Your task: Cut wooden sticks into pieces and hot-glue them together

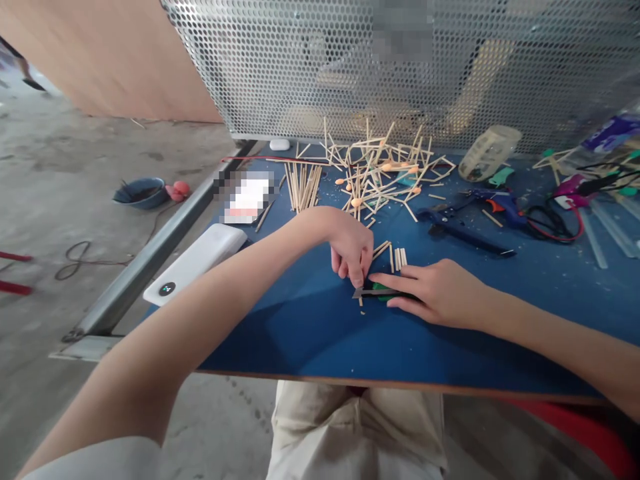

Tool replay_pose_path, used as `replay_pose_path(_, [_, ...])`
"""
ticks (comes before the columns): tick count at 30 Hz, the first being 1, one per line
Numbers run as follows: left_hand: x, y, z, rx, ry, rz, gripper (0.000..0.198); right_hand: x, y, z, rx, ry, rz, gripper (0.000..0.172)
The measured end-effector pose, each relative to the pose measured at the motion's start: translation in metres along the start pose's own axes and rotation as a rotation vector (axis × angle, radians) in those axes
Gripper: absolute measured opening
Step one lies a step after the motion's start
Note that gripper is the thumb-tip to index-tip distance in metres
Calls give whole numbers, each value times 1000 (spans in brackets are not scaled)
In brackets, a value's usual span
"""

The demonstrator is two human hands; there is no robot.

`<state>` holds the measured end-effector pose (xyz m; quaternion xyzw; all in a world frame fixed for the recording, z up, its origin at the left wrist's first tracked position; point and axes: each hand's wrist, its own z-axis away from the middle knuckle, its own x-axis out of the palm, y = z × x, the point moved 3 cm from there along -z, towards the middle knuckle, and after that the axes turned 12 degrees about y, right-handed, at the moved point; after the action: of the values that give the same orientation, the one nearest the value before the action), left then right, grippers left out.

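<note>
My right hand is closed on a utility knife, its index finger stretched along the top. The blade points left and lies across a thin wooden stick near the middle of the blue table. Just behind the blade, my left hand has its fingers bent down and pinched on the stick, most of which they hide. Several short cut sticks lie side by side just beyond my right hand. A small offcut rests on the table in front of the blade.
A row of long sticks and a tangled pile of joined sticks occupy the back. To the left are a white power bank and a phone. Right of centre lie a blue glue gun and a jar. Perforated metal stands behind.
</note>
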<state>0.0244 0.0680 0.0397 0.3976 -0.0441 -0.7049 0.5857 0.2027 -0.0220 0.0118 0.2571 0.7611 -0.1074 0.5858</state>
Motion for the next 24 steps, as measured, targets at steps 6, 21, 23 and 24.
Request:
replay_pose_path(6, [-2,8,-2,-72,-27,-96,38,2,-3,2,11,-9,26,51])
replay_pose_path(21, [-3,11,1,-72,26,-182,35,0,-12,6,26,-42,56,51])
replay_pose_path(23, [-3,11,1,-76,21,-177,34,0,-11,6,27,-49,52,51])
replay_pose_path(24, [-4,10,0,-77,21,-176,34,-1,-11,6,26,-53,45,51])
